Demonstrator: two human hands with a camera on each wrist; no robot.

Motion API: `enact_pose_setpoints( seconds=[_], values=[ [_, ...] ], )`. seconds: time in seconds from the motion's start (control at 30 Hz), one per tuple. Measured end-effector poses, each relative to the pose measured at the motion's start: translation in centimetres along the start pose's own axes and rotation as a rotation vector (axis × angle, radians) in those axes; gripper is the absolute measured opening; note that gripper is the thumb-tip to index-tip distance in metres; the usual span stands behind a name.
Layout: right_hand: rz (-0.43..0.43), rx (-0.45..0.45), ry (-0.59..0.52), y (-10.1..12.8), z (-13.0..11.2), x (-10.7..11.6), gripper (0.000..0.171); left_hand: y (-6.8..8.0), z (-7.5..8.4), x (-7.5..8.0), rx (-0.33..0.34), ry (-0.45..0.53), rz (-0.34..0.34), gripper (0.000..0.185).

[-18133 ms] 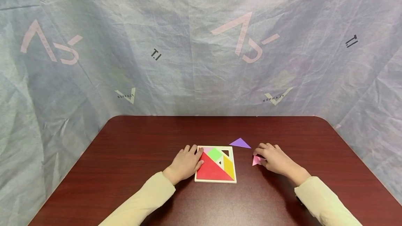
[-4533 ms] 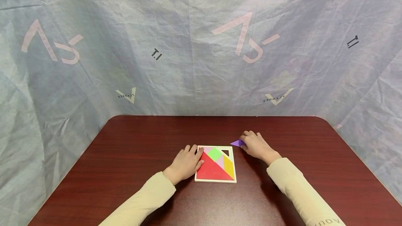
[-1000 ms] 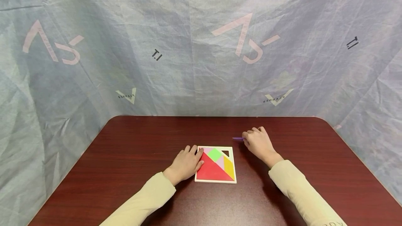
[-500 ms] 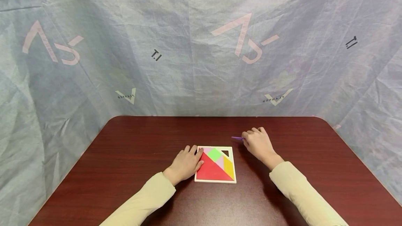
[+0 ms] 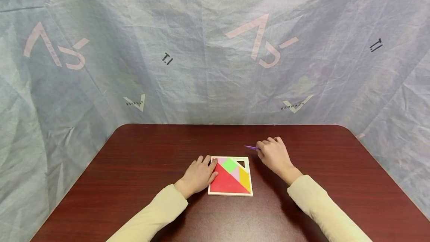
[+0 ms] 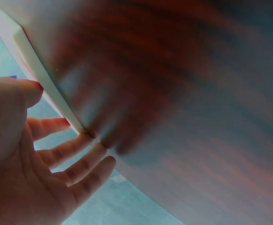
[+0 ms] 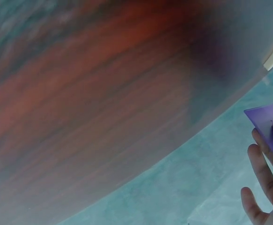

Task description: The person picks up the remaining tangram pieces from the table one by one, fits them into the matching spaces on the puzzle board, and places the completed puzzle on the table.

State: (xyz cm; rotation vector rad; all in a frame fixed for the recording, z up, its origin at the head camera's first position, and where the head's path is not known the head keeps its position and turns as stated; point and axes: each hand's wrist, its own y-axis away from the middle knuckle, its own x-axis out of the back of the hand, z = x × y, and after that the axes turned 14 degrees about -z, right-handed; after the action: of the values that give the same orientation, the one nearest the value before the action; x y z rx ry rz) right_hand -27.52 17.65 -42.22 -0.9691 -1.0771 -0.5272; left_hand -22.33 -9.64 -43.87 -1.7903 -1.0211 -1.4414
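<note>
A square tangram tray (image 5: 231,195) with a pale rim lies flat on the table. In it sit a large red triangle (image 5: 228,182), a green square (image 5: 230,165), a yellow parallelogram (image 5: 245,179) and two pink triangles. Dark openings show through its bare far-right corner. My left hand (image 5: 197,174) rests on the tray's left edge, with thumb and fingertips touching the rim (image 6: 47,84) in the left wrist view. Beyond the tray's far-right corner, my right hand (image 5: 276,157) pinches a purple triangle (image 7: 262,117) above the table; it appears edge-on in the head view.
A dark red-brown wooden table (image 5: 161,141) with rounded far corners carries the tray. Behind and beside it hangs a creased grey-blue cloth (image 5: 201,66) with printed letters.
Earlier, a pink triangle left my right hand and now sits in the tray. The right hand then lifted the purple triangle, tipped it edge-on and recently shifted slightly left. The left hand stays put.
</note>
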Motion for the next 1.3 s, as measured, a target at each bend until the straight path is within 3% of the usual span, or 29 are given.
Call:
enact_pose_setpoints(
  seconds=[1.3],
  values=[
    [-0.008, 0.09, -0.065, -0.6, -4.4, 0.6, 0.013, -0.1, 0.0, -0.2, 0.003, 0.021, 0.002, 0.044]
  ],
)
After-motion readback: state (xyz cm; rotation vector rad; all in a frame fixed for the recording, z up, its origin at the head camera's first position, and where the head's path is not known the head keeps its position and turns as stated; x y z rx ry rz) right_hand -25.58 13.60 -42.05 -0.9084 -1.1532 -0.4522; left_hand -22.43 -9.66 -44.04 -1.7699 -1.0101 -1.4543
